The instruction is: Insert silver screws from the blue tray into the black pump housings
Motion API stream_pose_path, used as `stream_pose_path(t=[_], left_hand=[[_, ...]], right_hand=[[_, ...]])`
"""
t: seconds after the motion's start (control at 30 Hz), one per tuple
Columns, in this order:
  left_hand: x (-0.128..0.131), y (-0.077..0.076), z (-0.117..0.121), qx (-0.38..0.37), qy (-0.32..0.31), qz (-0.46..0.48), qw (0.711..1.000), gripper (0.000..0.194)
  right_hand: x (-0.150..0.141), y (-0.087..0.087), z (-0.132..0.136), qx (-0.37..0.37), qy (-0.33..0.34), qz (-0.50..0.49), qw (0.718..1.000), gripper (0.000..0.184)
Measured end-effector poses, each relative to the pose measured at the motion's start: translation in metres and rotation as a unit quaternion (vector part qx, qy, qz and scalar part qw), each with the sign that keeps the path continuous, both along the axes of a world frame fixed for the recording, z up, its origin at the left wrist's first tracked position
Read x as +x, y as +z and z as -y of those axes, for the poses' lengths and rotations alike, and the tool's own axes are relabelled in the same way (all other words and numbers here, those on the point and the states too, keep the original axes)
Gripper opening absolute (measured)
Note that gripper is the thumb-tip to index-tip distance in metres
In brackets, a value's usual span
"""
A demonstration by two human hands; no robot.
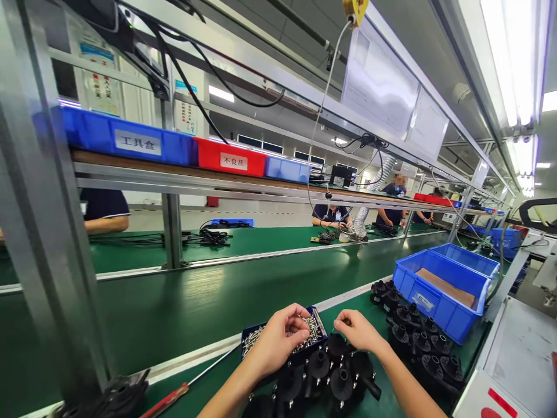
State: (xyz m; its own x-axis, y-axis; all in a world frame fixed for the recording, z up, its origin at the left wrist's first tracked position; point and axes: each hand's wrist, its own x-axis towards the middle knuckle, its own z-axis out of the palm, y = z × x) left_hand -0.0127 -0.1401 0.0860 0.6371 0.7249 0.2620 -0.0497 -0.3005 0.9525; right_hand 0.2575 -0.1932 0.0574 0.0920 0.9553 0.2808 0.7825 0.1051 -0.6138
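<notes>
My left hand (285, 334) is over a dark blue box (322, 325) filled with loose silver screws (256, 338). Its fingers curl in toward the thumb, and what lies inside them is hidden. To its right, my right hand (354, 328) pinches thumb and forefinger on a thin, shiny piece that looks like a screw, just above a black plastic part (336, 345). Several such black funnel-shaped parts (342, 383) stand packed below both hands, with small silver screws sticking up around them.
More black parts (420, 342) stand at right, before a blue bin (439, 296) holding cardboard. A red-handled screwdriver (169, 400) lies at lower left near a metal post (56, 232). A green belt (209, 290) runs behind. Co-workers (333, 216) sit across, beneath a shelf with bins.
</notes>
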Motion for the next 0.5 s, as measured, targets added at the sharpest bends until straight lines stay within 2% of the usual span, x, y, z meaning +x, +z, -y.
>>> stream_pose_path(t=[0.17, 0.4, 0.5], left_hand=[[-0.001, 0.002, 0.0, -0.011, 0.003, 0.001, 1.0, 0.039], [-0.001, 0.001, -0.003, 0.004, 0.005, -0.014, 1.0, 0.039], [-0.001, 0.0, -0.002, 0.009, 0.003, -0.026, 1.0, 0.041]], right_hand=[[-0.002, -0.013, -0.013, -0.034, -0.023, 0.021, 0.999, 0.018], [0.003, -0.012, -0.018, -0.086, -0.035, 0.013, 0.996, 0.019], [0.005, -0.013, -0.022, -0.106, -0.034, -0.007, 0.994, 0.014]])
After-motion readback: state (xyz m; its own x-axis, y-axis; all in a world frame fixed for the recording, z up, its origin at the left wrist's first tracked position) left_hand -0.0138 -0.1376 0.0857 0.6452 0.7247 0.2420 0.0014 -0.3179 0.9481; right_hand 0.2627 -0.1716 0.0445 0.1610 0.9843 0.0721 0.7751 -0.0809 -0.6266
